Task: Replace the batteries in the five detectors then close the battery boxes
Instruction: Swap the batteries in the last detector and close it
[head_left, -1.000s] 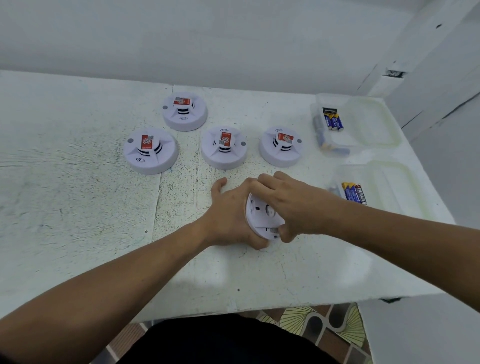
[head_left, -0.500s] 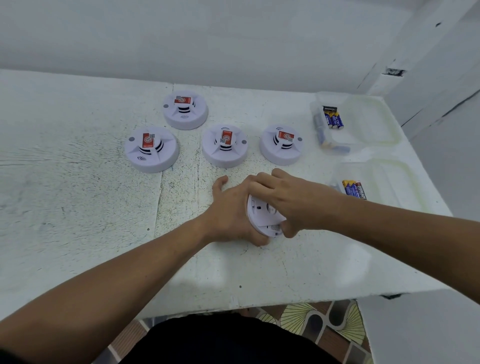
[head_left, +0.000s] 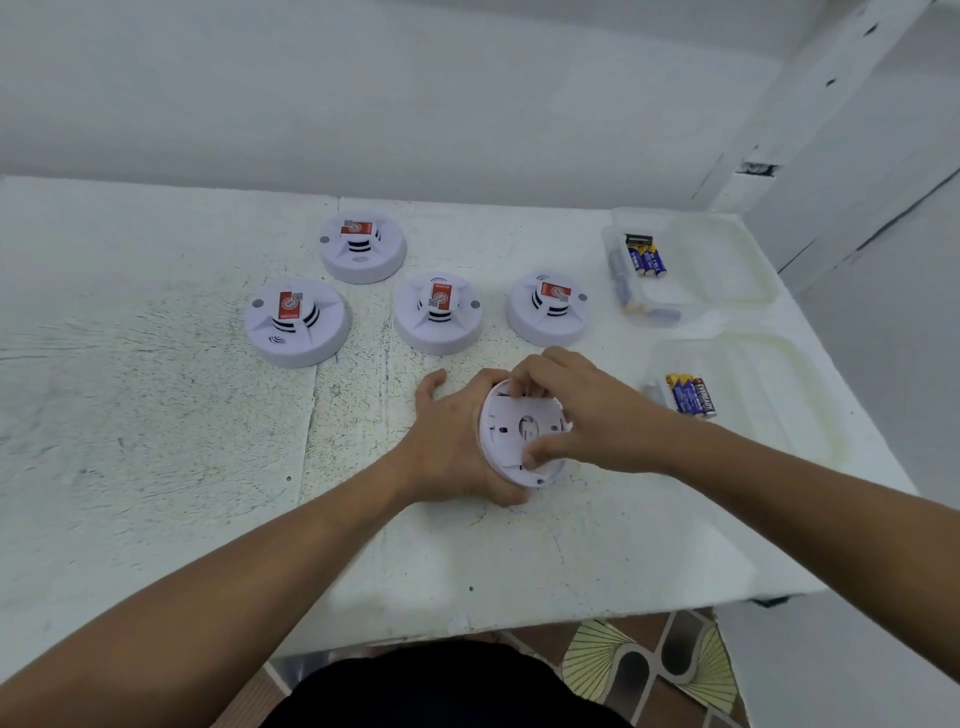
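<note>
My left hand (head_left: 451, 441) grips a white round detector (head_left: 511, 431), tilted on its edge with its back plate facing me. My right hand (head_left: 582, 410) curls over that back plate, fingertips on its upper rim and thumb on its lower part. Several more white detectors with red labels lie face up behind: one at the back (head_left: 362, 246), one at the left (head_left: 296, 322), one in the middle (head_left: 438, 312) and one at the right (head_left: 549, 307).
Two clear plastic boxes stand at the right of the white table (head_left: 156, 441). The far box (head_left: 696, 265) holds blue batteries (head_left: 645, 258). The near box (head_left: 753, 395) holds a blue and yellow battery pack (head_left: 691, 396). The table's front edge runs just below my forearms.
The detector's back plate has turned more towards me. My right hand has shifted over it, so more of the plate shows.
</note>
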